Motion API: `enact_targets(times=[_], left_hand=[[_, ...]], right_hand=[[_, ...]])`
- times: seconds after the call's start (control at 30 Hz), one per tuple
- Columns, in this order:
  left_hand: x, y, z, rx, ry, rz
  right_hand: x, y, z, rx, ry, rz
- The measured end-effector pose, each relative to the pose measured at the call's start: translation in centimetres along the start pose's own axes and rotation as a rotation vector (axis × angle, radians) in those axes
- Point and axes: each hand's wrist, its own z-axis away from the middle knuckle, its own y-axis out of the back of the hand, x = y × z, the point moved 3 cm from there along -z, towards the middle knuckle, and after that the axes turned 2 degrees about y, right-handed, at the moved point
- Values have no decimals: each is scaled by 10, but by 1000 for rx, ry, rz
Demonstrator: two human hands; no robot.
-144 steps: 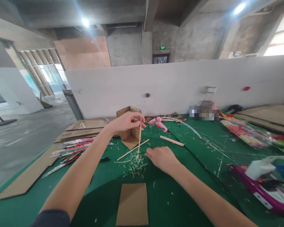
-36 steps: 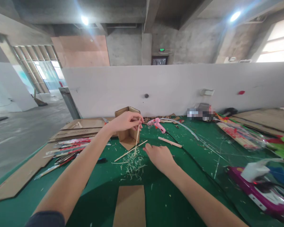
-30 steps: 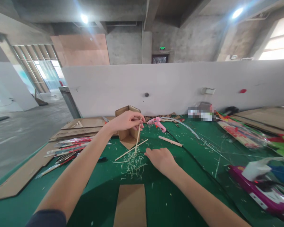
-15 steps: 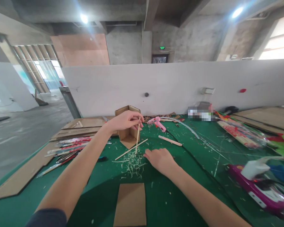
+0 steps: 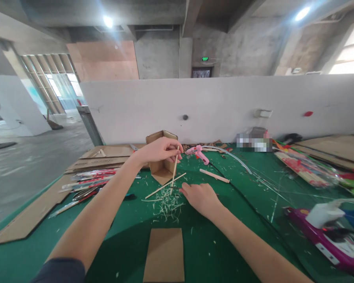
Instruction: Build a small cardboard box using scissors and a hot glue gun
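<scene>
Pinched between the fingers of my left hand (image 5: 168, 151) is a thin wooden stick (image 5: 175, 171), tilted nearly upright with its lower end over the shavings. My right hand (image 5: 201, 199) is closed, low on the right. A thin, dark, knife-like tool (image 5: 175, 187) juts from its fingers to the lower part of the stick; most of it is hidden in the hand. Another wooden stick (image 5: 156, 190) lies slantwise behind the pale curled shavings (image 5: 168, 206). An open cardboard form (image 5: 161, 173) stands behind my left hand, which partly covers it.
A pink glue gun (image 5: 198, 153) and a pale stick (image 5: 214, 175) lie to the right. A cardboard rectangle (image 5: 164, 255) lies in front. Packaged tools (image 5: 90, 181) and cardboard strips (image 5: 32, 210) occupy the left. A purple power strip (image 5: 318, 236) with cables sits right. A white partition (image 5: 135, 110) borders the back.
The whole view has shifted slightly, so things appear a little further right. My left hand still holds the stick; the dark tool in my right hand now shows against it.
</scene>
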Motion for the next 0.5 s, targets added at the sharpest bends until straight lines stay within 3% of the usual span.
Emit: enact_targets(times=[0.13,0.33,0.5], left_hand=[[3,-1,1,-12,-7,-6],[7,-3,2,-6,3,-16],[8,-3,1,-10,-1,-12]], right_hand=[[7,6,0,149,-87,14],[-3,-2,2,32,11,22],[2,13,1,170,-52,8]])
